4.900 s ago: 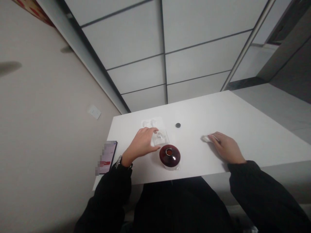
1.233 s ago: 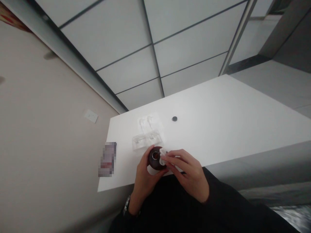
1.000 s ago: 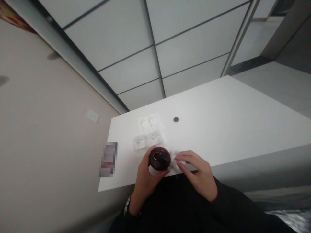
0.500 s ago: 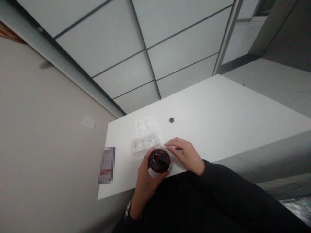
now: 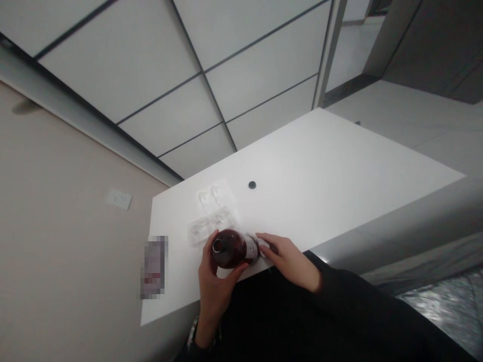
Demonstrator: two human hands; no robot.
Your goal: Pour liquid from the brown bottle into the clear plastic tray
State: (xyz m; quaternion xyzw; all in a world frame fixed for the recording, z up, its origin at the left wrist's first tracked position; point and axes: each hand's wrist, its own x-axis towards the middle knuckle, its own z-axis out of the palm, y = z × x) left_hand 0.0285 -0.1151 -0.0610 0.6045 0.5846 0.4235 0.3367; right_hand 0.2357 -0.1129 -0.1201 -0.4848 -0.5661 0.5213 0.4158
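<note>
While the brown bottle point(image 5: 228, 249) slants near the table's point(image 5: 320, 176) front edge (its mouth leftward), the left hand point(image 5: 214, 284) wraps its shoulder and the right hand point(image 5: 292, 257) holds white tissue point(image 5: 263, 242) against its lower end; beyond lie a clear tray point(image 5: 206, 229) and dark disc point(image 5: 252, 185).

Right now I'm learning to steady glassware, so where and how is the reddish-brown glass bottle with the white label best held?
I'd likely grip the bottle around its rounded shoulder, from the left, as the left hand does. It is tilted, open mouth to the left, while the right hand, with crumpled white tissue, is at its other end.
</note>
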